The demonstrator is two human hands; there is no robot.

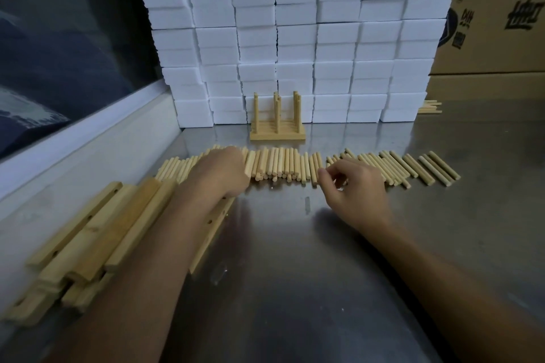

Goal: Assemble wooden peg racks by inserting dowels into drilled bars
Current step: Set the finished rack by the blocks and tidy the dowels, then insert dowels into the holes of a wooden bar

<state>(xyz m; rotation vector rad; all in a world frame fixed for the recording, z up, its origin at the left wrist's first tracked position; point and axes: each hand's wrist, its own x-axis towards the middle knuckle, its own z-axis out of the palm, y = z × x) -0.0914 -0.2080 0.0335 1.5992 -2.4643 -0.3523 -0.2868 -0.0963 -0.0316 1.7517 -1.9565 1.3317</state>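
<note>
I count one finished rack standing at table's far edge. Dowels lie in row mid-table; drilled bars stacked near left edge (most untouched). Left hand curled over dowels, grip unclear. Right hand pinching at dowel.

Small workshop or packing station. Evidence: steel-topped desk, white boxes stacked in a wall at its rear, a printed cardboard carton beside them, batches of dowels and drilled bars laid out.
</note>
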